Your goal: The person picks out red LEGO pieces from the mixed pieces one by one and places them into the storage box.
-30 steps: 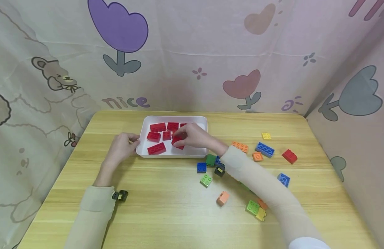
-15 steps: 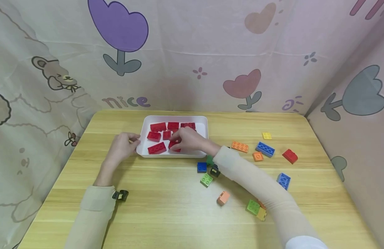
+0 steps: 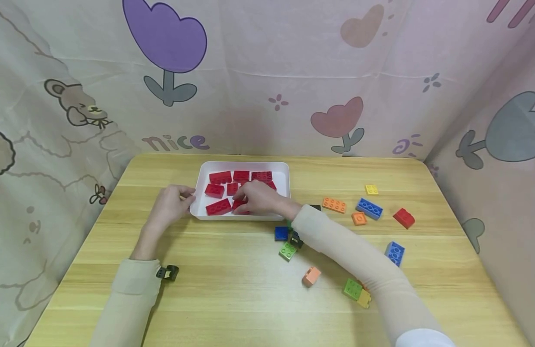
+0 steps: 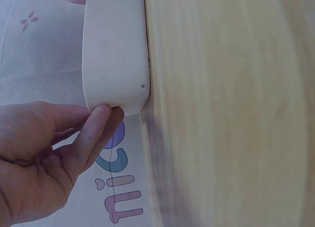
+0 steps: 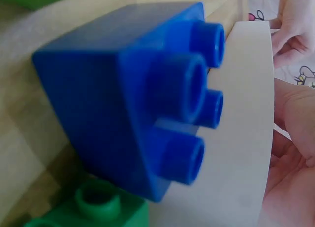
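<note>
A white tray point(image 3: 242, 217) holding several red toy bricks stands at the back of the table. At its left end my left hand point(image 3: 169, 205) pinches the rim between thumb and fingers; the left wrist view shows those fingertips point(image 4: 102, 111) at the tray's rounded corner. My right hand point(image 3: 263, 197) reaches over the tray's right half and grips a red building brick point(image 3: 239, 206) low inside, beside another red brick point(image 3: 218, 207) at the front left. The hand partly covers the gripped brick. In the right wrist view the tray wall hides the right fingertips.
Right of the tray lie loose bricks: a small blue brick point(image 3: 281, 233), a light green one point(image 3: 287, 251), a peach one point(image 3: 311, 276), an orange one point(image 3: 334, 204), a long blue one point(image 3: 369, 208) and a red one point(image 3: 404, 218). A printed curtain point(image 3: 250, 120) hangs behind the table.
My right hand has moved left and slightly toward the front of the tray with the red brick, uncovering red bricks at the back right. My left hand stays at the rim.
</note>
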